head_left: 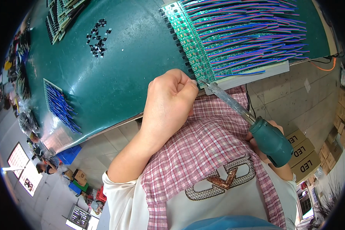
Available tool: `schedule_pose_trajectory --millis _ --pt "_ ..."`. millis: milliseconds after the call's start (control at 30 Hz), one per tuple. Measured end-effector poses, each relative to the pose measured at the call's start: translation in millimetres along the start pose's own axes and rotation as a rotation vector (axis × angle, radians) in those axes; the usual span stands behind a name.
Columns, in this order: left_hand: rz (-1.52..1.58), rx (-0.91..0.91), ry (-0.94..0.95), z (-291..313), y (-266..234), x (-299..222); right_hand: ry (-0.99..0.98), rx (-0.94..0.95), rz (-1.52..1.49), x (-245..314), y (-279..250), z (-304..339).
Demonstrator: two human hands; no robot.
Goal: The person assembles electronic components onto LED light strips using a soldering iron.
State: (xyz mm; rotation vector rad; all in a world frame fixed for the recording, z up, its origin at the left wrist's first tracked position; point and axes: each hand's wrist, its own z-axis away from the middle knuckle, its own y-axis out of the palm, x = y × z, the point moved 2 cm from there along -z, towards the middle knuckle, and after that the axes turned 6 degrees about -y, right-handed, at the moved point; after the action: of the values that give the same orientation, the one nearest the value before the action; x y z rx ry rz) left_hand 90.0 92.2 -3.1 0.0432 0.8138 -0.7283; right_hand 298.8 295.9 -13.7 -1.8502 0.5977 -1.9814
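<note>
Grip [257, 148], right, around green handle [272, 142] of soldering iron [232, 103]

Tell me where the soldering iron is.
The soldering iron is right of centre in the head view, gripped in the right hand, its tip by the near edge of the circuit boards.

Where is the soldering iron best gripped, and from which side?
Probably by the thick green handle, from the lower right: the metal shaft slants away toward the circuit boards and may be hot. The right hand grips there.
</note>
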Motion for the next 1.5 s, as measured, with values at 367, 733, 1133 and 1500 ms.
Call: schedule_pose_trajectory --millis 367,733,1133,1500 --pt "0.016 0.000 0.010 -0.5 -0.2 0.8 0.076 -0.018 -0.067 -1.5 0.2 2.8" --pt "0.018 0.005 0.008 -0.6 -0.3 0.6 -0.082 0.054 0.159 3.5 -3.9 -0.4" --pt "-0.030 0.019 0.013 0.8 -2.7 -1.1 -0.039 -0.132 0.031 0.4 -26.4 -15.4" --pt "0.011 0.075 0.014 -3.0 -4.9 -0.7 -0.102 -0.701 -0.014 -43.9 -148.9 -200.8"
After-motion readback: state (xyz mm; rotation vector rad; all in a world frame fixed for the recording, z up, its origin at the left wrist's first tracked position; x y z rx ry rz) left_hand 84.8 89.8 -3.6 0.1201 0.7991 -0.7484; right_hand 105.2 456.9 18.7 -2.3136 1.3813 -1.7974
